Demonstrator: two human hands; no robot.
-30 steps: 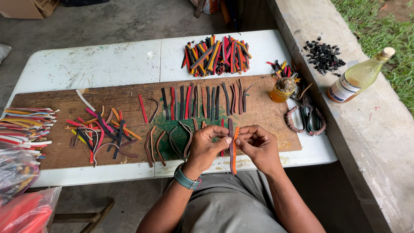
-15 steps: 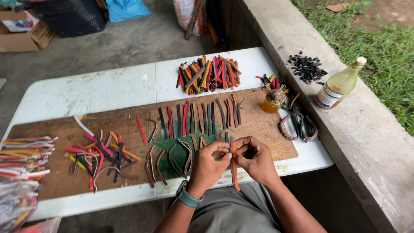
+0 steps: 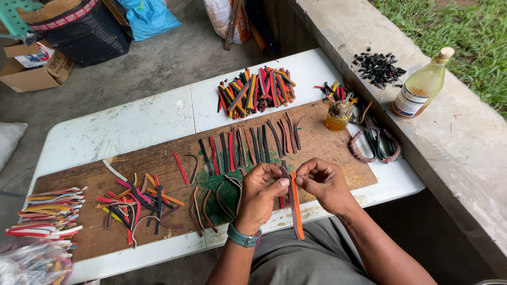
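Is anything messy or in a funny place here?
Mostly it is tidy: strips lie in a neat row on the wooden board. One odd spot is the loose tangle of coloured strips at the board's left, lying crisscross, some curled. Small black bits also lie scattered on the concrete ledge, off the table.

A white folding table [image 3: 137,124] is standing on a grey concrete floor [image 3: 158,63], with a seam running across its middle. A worn wooden board [image 3: 327,142] is lying on the near half of the tabletop. A low concrete wall [image 3: 475,158] is running along the right side, from far to near. Grass [image 3: 465,26] is growing beyond it at the far right. A cardboard box [image 3: 37,71], a black bag [image 3: 79,31] and a blue bag [image 3: 148,18] are sitting on the floor at the far left. Soft, even daylight is falling on the scene.
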